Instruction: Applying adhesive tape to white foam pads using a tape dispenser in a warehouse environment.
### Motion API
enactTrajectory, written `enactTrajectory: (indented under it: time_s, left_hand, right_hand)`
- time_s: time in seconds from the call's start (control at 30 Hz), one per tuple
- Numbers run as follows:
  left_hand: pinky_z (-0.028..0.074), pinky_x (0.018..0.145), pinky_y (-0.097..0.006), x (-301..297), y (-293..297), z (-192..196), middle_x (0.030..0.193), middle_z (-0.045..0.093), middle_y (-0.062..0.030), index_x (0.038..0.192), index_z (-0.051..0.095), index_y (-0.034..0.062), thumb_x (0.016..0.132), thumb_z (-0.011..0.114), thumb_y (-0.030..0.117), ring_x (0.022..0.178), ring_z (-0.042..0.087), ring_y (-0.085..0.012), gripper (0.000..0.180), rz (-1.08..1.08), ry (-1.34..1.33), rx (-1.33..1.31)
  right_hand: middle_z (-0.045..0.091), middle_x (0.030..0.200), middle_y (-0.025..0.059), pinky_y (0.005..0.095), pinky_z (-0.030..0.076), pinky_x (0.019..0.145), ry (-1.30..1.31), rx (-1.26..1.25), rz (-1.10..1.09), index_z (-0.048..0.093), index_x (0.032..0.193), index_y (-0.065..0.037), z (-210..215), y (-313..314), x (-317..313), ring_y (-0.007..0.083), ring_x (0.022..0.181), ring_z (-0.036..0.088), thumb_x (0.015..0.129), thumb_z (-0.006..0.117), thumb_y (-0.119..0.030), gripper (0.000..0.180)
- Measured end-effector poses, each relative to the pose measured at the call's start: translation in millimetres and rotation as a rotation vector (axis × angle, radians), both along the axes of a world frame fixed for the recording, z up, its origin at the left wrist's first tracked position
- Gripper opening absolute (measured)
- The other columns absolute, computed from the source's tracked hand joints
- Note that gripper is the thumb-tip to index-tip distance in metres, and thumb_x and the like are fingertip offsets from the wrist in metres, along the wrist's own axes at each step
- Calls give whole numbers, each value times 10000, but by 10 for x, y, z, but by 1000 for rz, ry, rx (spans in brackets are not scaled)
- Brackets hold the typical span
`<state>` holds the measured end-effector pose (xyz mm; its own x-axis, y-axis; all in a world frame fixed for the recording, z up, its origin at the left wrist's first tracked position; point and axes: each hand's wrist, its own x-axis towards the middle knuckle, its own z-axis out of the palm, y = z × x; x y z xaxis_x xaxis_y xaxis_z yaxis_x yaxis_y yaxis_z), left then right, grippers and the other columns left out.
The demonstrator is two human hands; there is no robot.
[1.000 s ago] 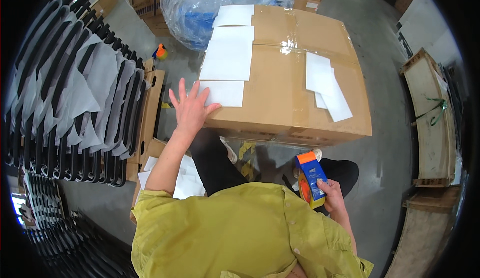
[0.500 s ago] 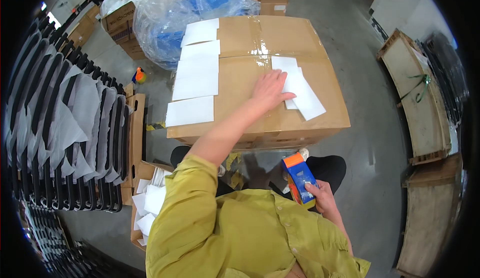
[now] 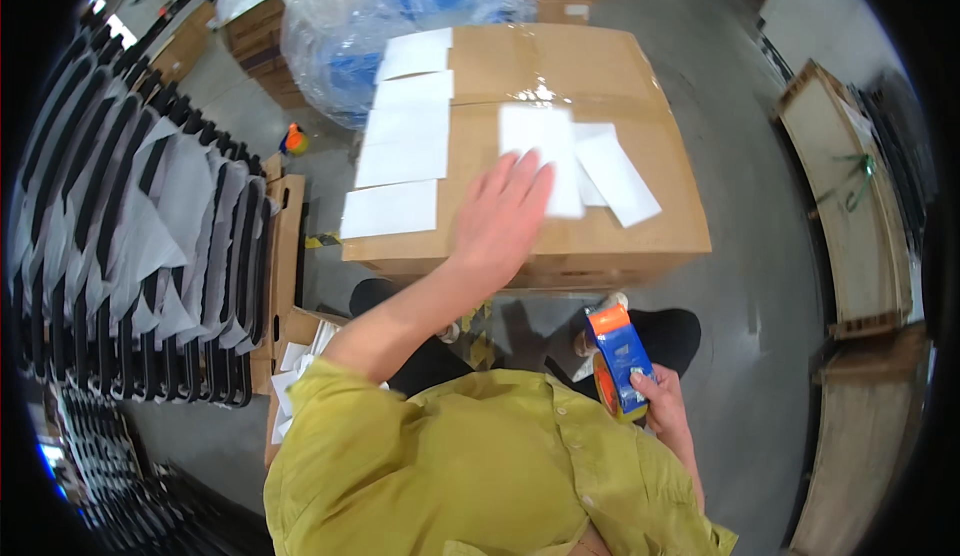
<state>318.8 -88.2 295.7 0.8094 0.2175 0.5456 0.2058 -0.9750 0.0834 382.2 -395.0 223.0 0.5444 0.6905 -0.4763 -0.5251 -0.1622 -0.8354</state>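
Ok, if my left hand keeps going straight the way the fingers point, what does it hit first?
Most likely the white paper sheet on the cardboard box. Your left hand points up the box top, fingertips already at that blurred sheet's lower edge. Whether they touch it is unclear.

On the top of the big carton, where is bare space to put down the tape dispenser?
The cardboard box is bare along its far right part, beyond the loose white sheets, and in the strip between them and the left column of white sheets. The left edge is crowded, and the left hand covers the near middle.
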Motion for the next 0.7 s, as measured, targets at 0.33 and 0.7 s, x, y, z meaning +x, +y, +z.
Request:
enactTrajectory:
  time_s: [0.33,0.7]
  left_hand:
    - [440,806,-298,-335,-215,-69,1009,592,-139,1061,548,-6,836,568,261,933,569,-227,351,-155,6,-806]
    - [445,610,-235,-350,-259,-151,733,577,-9,833,592,44,847,571,303,654,526,-87,260,-411,444,-1979]
  right_hand:
    - [622,787,59,216,453,621,-231,194,188,589,942,60,395,108,7,87,678,565,683,717,-238,415]
    - [621,762,59,229,438,602,-443,224,347,606,919,49,526,238,-98,95,661,554,702,698,-216,355]
